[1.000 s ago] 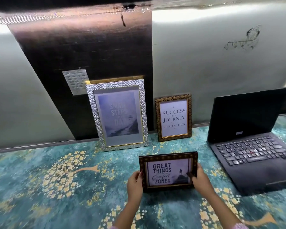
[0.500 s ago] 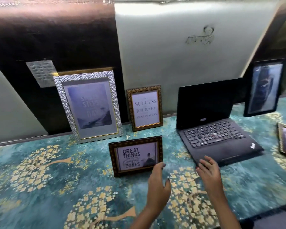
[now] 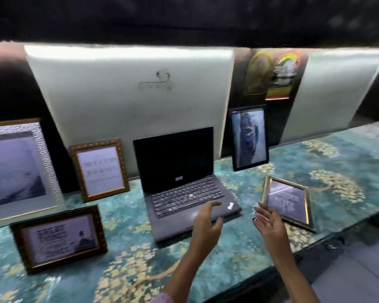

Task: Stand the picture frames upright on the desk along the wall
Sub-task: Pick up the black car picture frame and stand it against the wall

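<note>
Hands empty, fingers spread: left hand (image 3: pixel 207 224) over laptop (image 3: pixel 184 186) front edge at centre, right hand (image 3: pixel 269 226) just beside gold frame (image 3: pixel 288 201), which apparently lies flat at right. Dark frame (image 3: pixel 59 238) upright, lower left.

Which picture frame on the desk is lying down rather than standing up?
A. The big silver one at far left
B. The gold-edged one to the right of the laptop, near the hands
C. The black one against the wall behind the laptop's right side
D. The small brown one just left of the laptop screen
B: the gold-edged frame lies nearly flat on the desk just beyond the right hand, while the others stand upright.
</note>
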Demonstrator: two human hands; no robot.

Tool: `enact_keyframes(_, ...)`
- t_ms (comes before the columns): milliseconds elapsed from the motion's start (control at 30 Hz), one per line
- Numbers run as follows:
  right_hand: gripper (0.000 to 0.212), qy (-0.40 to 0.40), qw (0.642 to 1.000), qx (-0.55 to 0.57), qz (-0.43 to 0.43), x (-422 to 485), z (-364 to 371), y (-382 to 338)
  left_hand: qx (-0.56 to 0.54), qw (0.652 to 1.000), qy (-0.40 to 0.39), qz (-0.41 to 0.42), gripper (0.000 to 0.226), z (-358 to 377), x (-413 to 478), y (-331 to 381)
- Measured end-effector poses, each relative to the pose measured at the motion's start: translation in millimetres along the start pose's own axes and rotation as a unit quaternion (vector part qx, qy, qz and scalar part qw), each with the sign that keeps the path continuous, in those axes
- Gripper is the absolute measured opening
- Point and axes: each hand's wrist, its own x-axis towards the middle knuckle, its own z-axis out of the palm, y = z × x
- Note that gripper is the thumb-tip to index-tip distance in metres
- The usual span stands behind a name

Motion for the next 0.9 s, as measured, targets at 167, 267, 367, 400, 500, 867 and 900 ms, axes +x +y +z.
enact_keyframes(167, 0.042, 0.005, 1.000, 0.017, -0.015, 45.3, -36.9, -13.0, -0.019, 0.998, 0.058, -0.004, 0.027, 39.5, 39.0, 24.5)
enact_keyframes(267, 0.037, 0.019, 0.999, 0.034, -0.021, 79.4, -49.5, -15.5, -0.026, 0.999, 0.043, -0.002, 0.028, 59.8, 68.1, 29.7)
enact_keyframes(367, 0.037, 0.022, 0.999, 0.034, -0.024, 116.5, -59.4, -16.2, -0.035, 0.999, 0.038, 0.011, 0.028, 80.6, 103.5, 34.0)
enact_keyframes(400, 0.037, 0.017, 0.999, 0.030, -0.024, 125.4, -61.3, -16.2, -0.041, 0.998, 0.042, 0.008, 0.028, 85.5, 113.8, 34.8)
enact_keyframes(500, 0.035, 0.019, 0.999, 0.022, -0.018, 156.8, -69.6, -16.9, -0.060, 0.997, 0.037, 0.009, 0.029, 99.5, 148.7, 40.1)
enact_keyframes(867, 0.033, 0.062, 0.996, 0.063, 0.003, 249.8, -96.6, -2.6, -0.050, 0.999, 0.017, 0.005, 0.043, 140.4, 237.3, 33.3)
enact_keyframes(900, 0.033, 0.060, 0.996, 0.061, 0.004, 258.7, -99.9, -1.2, -0.051, 0.999, 0.016, -0.002, 0.040, 144.7, 243.3, 33.3)
